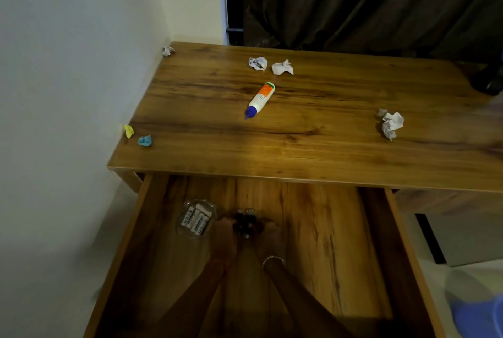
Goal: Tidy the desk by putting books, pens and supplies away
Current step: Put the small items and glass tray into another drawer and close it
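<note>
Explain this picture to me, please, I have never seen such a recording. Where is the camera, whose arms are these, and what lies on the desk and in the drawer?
There is no machine: a person wears one camera on the head, looking down, so both arms are that person's own. The left hand and right hand meet at a small dark object inside the open drawer; blur hides the grip. Beside it sits a clear dish of batteries. On the desk lie a glue bottle, white crumpled papers, a yellow scrap and a blue scrap.
</note>
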A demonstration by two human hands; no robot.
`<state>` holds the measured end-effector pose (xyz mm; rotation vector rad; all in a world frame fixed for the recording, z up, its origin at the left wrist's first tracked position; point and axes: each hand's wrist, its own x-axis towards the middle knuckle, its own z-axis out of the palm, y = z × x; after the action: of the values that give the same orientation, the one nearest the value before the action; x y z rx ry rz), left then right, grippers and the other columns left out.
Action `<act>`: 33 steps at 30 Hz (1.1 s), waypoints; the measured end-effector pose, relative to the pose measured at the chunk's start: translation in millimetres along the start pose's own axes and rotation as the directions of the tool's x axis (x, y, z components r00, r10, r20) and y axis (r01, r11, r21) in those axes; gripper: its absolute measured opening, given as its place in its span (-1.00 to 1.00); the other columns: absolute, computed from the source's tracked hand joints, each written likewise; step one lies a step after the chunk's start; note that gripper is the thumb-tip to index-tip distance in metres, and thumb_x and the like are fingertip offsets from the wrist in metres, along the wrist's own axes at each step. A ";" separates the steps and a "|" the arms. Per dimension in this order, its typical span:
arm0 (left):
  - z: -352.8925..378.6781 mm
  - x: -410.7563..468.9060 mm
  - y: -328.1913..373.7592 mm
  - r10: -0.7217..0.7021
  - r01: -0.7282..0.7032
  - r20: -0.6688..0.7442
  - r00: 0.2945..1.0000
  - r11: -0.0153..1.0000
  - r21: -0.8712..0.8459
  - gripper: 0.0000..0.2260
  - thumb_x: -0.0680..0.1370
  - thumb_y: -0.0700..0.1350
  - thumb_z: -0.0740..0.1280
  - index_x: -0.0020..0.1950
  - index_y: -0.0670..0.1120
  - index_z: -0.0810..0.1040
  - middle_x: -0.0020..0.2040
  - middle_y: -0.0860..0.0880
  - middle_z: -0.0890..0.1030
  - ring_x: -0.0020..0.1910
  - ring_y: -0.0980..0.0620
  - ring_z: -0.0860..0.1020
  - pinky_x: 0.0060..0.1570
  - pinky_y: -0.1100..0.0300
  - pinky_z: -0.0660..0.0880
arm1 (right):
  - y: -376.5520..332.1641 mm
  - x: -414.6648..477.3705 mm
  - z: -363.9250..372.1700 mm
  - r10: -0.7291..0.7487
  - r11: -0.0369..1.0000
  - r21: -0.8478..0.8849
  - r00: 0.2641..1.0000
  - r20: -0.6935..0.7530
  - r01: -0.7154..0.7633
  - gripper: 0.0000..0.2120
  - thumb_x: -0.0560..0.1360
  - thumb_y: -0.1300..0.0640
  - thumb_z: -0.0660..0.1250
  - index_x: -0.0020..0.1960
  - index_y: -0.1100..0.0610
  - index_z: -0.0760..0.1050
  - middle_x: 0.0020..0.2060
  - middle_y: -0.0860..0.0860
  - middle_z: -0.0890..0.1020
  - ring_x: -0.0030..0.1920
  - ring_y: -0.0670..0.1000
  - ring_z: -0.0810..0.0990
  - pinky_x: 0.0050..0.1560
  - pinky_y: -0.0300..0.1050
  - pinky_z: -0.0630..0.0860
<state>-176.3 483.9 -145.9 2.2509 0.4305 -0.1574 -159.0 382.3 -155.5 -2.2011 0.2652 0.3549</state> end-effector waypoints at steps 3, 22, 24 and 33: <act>-1.9 0.0 -0.2 0.008 -0.008 0.029 1.000 1.000 -0.006 -0.81 0.59 -0.28 0.19 0.05 -0.32 0.56 0.05 -0.25 0.58 0.03 -0.09 0.50 0.07 0.28 0.34 | -3.1 1.8 -0.5 -0.023 1.000 0.006 1.000 -0.007 0.023 -0.77 0.56 0.20 0.22 0.16 0.22 0.55 0.09 0.13 0.63 0.07 0.06 0.61 0.11 -0.14 0.55; -112.9 148.4 115.5 0.241 -0.239 -0.017 0.970 0.943 -0.232 -0.74 0.54 -0.25 0.29 0.21 -0.28 0.53 0.16 -0.15 0.59 0.14 -0.02 0.54 0.04 0.38 0.36 | -178.1 125.0 -91.2 -0.293 0.949 0.036 0.921 -0.258 0.312 -0.64 0.51 0.19 0.30 0.26 0.32 0.40 0.15 0.24 0.56 0.16 0.16 0.54 0.10 -0.12 0.43; -103.7 185.1 98.0 0.159 -0.146 0.060 0.985 0.972 -0.182 -0.71 0.57 -0.24 0.24 0.29 -0.21 0.48 0.20 -0.02 0.47 0.14 0.09 0.49 0.15 0.34 0.33 | -187.5 152.5 -91.4 -0.193 0.979 0.030 0.957 -0.215 0.204 -0.46 0.52 0.13 0.30 0.40 0.29 0.21 0.27 0.26 0.46 0.28 0.20 0.44 0.16 -0.08 0.41; -94.1 217.6 123.3 0.177 -0.129 0.148 0.973 0.949 -0.287 -0.62 0.63 -0.23 0.10 0.46 -0.19 0.26 0.48 -0.12 0.26 0.46 -0.06 0.26 0.48 0.10 0.16 | -197.3 202.3 -74.1 0.014 0.999 -0.034 0.982 -0.191 -0.021 -0.37 0.50 -0.13 0.26 0.37 0.27 0.21 0.29 0.20 0.42 0.26 0.23 0.46 0.22 0.06 0.44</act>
<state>68.2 535.5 -51.3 1.9670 0.1701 -0.1968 103.8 428.9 -36.8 -2.2720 0.3848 0.1590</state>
